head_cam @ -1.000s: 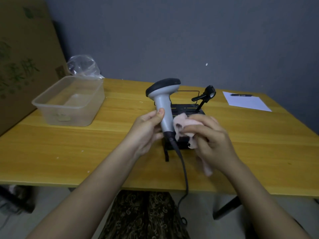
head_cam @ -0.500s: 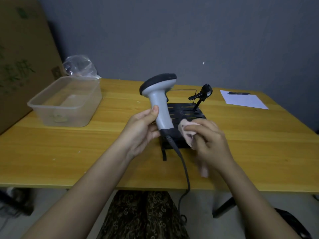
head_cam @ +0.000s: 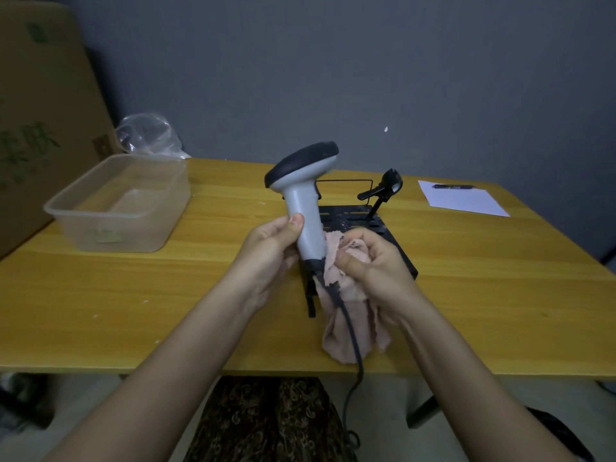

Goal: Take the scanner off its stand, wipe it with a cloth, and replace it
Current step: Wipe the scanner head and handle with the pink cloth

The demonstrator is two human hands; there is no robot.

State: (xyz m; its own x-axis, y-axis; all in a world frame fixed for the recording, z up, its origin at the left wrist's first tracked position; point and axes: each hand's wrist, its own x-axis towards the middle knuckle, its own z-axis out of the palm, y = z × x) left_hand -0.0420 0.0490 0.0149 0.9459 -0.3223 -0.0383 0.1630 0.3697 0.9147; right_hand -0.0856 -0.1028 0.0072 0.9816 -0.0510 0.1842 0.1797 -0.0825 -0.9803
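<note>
A grey barcode scanner (head_cam: 301,181) with a black head stands upright above the table, off its stand. My left hand (head_cam: 273,248) grips the lower handle, thumb on the front. My right hand (head_cam: 373,265) holds a pale pink cloth (head_cam: 346,315) pressed against the base of the handle; the cloth's loose end hangs down over the table's front edge. The scanner's dark cable (head_cam: 353,355) runs down past the cloth and off the table. Behind my hands lies the black stand (head_cam: 353,218), a flat slotted base with a thin arm and cradle (head_cam: 383,190) at its back right.
A clear plastic tub (head_cam: 120,205) sits at the table's left, a crumpled plastic bag (head_cam: 146,135) behind it. A white paper sheet (head_cam: 463,201) with a pen (head_cam: 453,186) lies at the back right. A cardboard box (head_cam: 40,111) stands at the far left.
My right hand has slid the cloth down and to the base of the handle, and more cloth now hangs loose below. The scanner stays upright in my left hand.
</note>
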